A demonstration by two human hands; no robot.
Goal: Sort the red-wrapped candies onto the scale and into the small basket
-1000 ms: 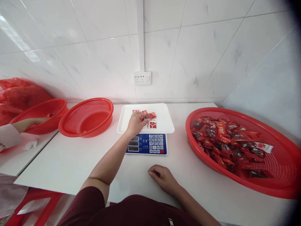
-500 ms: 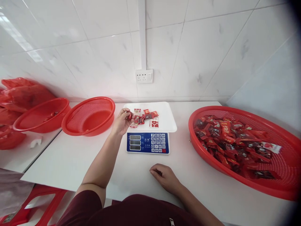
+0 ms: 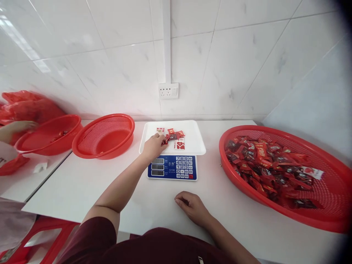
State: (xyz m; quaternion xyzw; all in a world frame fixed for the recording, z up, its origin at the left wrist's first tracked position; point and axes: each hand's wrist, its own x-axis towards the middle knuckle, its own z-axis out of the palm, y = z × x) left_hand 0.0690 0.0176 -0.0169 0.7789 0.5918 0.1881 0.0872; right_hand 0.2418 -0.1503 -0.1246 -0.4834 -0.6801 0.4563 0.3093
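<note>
My left hand (image 3: 153,146) reaches onto the white tray (image 3: 192,146) of a blue electronic scale (image 3: 172,167). Its fingers are closed on one of several small red wrapped candies (image 3: 173,136) lying on the tray. My right hand (image 3: 192,208) rests loosely curled on the white table near its front edge, holding nothing that I can see. A large red mesh basket (image 3: 324,216) on the right holds a heap of red and dark wrapped candies (image 3: 269,165).
A smaller red mesh basket (image 3: 104,136) stands left of the scale. Further left on another table is a red basin (image 3: 46,135), with another person's hand (image 3: 20,127) beside it and red plastic bags (image 3: 27,106) behind. A wall socket (image 3: 168,90) sits above the scale.
My left hand drew back towards the tray's left edge with a candy, then returned onto the tray among the candies. The other person's hand reappeared at the far left. My right hand stayed still.
</note>
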